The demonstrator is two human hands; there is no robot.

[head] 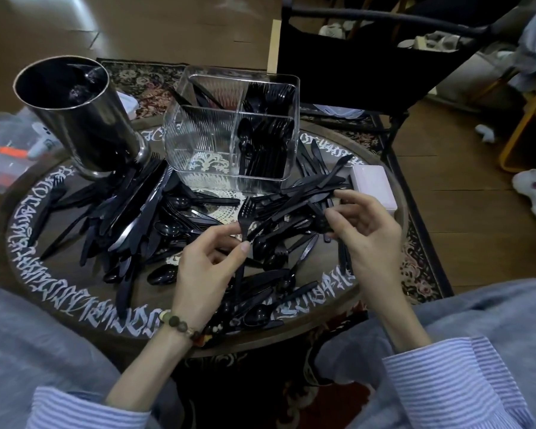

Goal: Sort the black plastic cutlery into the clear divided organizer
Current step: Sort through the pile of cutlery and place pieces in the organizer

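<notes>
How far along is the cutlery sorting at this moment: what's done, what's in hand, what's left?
Early to midway. Done: the clear organizer already holds spoons and forks in its right-side compartments. In hand: the left hand pinches a fork upright; the right hand holds another black piece, type unclear. Left: a large loose pile still covers the round table.

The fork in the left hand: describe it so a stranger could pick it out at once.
Start at the clear divided organizer at the back of the round table. Come straight toward the person, to the left hand above the scattered black cutlery. The fork is pinched by its handle there, and unlike the pieces lying flat around it, it stands up with its tines pointing at the organizer.
</notes>
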